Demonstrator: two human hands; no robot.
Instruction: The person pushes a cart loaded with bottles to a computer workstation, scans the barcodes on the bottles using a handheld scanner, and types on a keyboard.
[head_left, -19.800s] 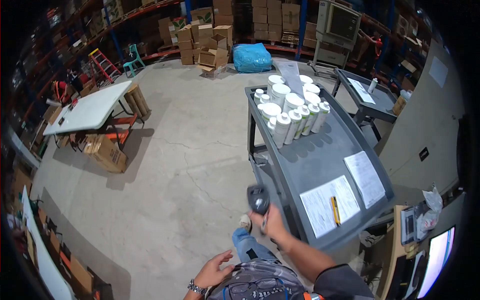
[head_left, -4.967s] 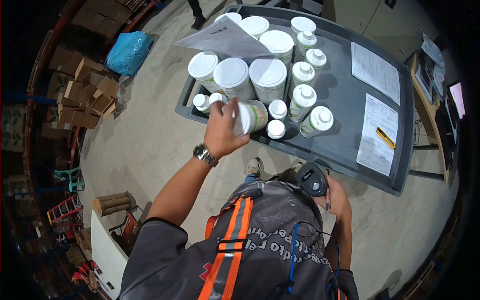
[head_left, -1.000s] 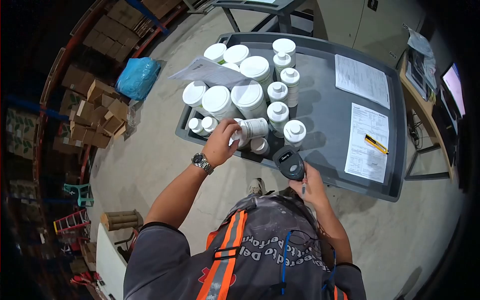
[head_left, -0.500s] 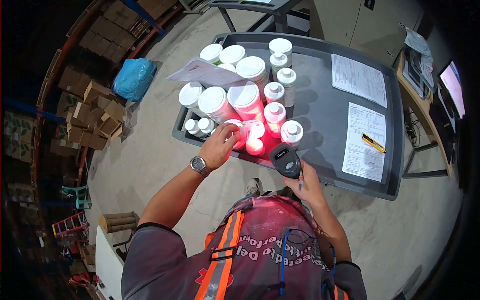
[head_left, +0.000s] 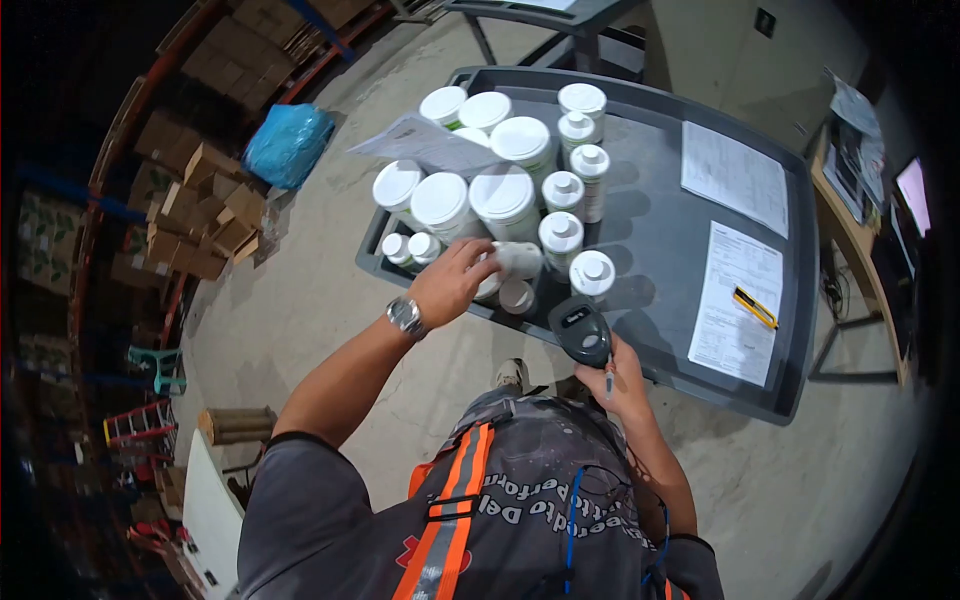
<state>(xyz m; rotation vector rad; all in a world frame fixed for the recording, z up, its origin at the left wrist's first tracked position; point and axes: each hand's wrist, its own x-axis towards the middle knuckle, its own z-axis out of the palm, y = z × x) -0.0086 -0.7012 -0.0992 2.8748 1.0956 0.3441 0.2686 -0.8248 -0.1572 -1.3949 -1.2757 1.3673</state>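
I see the left hand (head_left: 455,282) holding a tilted white bottle (head_left: 519,261) inside the near edge of the grey cart (head_left: 650,225), the right hand (head_left: 618,378) wrapped around a scanner (head_left: 580,330); loosened left fingers could let it topple the small container (head_left: 516,296) there.

Cart tray (head_left: 655,150): grey plastic, matt. Tubs (head_left: 440,198) & btls (head_left: 592,272): white plastic, smooth, lids low-sheen. Scanner (head_left: 580,330): dk plastic, semi-gloss. Docs (head_left: 735,178): matt paper. Watch (head_left: 404,316): shiny metal. Shirt (head_left: 560,430): matt cloth. Harness strap (head_left: 455,510): woven, w/ reflective strip. Cartons (head_left: 215,215): cardbd, matt. Bundle (head_left: 288,145): blue plastic film, glossy, creased. Flr (head_left: 430,400): concrete, dull.
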